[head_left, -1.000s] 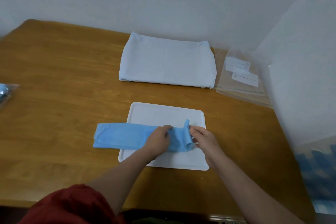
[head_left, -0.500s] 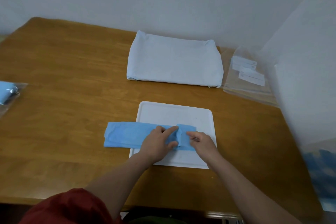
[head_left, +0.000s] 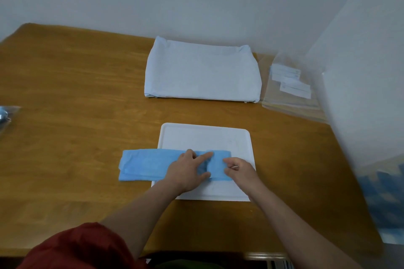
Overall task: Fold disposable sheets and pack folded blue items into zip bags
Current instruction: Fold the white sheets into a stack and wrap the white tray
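Where the frame cuts off: zip bag (head_left: 7, 116), something blue inside.
Left hand (head_left: 188, 169): flat on blue sheet (head_left: 142, 164).
Right hand (head_left: 239, 169): curled at its end, grip unclear.

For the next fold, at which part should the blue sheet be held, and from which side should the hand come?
Probably the doubled right end of the blue sheet, pinched from the right by the right hand. That end is thicker and lies on the white tray, while the left hand presses the strip flat beside it.
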